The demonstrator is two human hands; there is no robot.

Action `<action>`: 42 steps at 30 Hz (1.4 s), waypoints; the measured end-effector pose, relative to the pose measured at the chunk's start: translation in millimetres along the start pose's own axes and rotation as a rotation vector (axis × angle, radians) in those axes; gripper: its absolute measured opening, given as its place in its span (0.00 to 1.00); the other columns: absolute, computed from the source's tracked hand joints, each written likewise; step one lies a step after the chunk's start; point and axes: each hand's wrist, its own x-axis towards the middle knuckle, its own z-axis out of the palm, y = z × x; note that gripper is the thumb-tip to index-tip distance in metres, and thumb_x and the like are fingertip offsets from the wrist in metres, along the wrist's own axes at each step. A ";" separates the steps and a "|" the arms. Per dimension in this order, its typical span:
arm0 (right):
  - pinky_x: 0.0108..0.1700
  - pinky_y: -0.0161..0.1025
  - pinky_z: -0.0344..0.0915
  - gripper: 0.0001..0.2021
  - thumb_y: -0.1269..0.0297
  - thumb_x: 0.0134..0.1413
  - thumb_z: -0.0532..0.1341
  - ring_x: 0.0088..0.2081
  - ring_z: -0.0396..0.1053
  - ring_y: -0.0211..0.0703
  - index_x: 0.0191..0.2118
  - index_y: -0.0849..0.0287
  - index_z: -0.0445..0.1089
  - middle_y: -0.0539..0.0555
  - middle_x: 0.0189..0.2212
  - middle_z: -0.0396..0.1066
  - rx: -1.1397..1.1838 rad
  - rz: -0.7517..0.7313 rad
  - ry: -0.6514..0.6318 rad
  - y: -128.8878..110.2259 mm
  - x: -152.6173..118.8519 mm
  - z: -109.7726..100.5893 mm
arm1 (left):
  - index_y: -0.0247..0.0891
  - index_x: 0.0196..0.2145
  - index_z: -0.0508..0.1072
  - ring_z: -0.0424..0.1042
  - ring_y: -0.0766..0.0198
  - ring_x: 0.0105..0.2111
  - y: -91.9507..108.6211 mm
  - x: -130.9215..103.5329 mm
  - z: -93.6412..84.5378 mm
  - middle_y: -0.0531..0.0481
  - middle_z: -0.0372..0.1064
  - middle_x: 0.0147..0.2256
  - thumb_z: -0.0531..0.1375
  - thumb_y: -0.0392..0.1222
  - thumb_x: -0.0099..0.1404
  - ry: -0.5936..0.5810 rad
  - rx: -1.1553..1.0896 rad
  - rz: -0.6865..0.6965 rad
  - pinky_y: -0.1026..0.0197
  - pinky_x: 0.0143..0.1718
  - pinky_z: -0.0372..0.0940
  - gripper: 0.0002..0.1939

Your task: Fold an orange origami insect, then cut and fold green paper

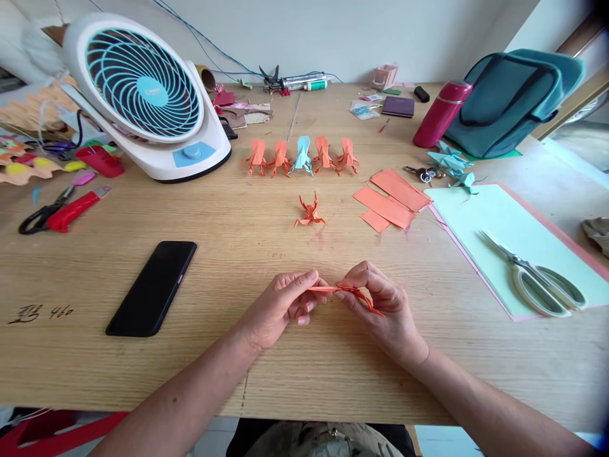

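Note:
Between my two hands, just above the near part of the table, is a narrow folded piece of orange paper with thin bent points at its right end. My left hand pinches its flat left end between thumb and fingers. With thumb and fingertips, my right hand grips the pointed end. Beyond the hands stands a single orange origami figure with raised and spread legs. Farther back, several orange origami figures stand in a row with a light blue origami figure in the middle.
Orange paper strips lie right of the single figure. Scissors rest on pale green paper sheets, near keys, a pink bottle and a teal bag. At left are a phone, a fan and a red cutter.

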 end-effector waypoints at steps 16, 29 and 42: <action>0.34 0.37 0.64 0.05 0.73 0.59 0.63 0.32 0.66 0.39 0.35 0.56 0.72 0.51 0.31 0.67 -0.079 -0.050 -0.063 0.8 -0.3 1.1 | 0.34 0.27 0.72 0.53 0.73 0.23 10.2 -3.1 -3.8 0.56 0.57 0.23 0.69 0.52 0.55 -0.022 0.183 -0.120 0.72 0.19 0.52 0.18; 0.34 0.37 0.64 0.05 0.74 0.59 0.63 0.32 0.66 0.39 0.36 0.56 0.73 0.50 0.30 0.67 -0.100 -0.084 -0.045 -0.2 0.8 0.9 | 0.30 0.31 0.73 0.52 0.74 0.26 10.2 -1.9 -3.8 0.54 0.56 0.28 0.70 0.49 0.56 -0.138 -0.119 -0.302 0.73 0.20 0.49 0.18; 0.36 0.40 0.65 0.06 0.74 0.60 0.63 0.34 0.67 0.41 0.38 0.55 0.74 0.51 0.32 0.67 -0.082 -0.113 -0.019 2.1 -0.8 0.3 | 0.32 0.30 0.74 0.54 0.73 0.26 4.8 -6.5 2.4 0.53 0.57 0.28 0.69 0.48 0.58 -0.106 -0.132 -0.204 0.73 0.19 0.50 0.15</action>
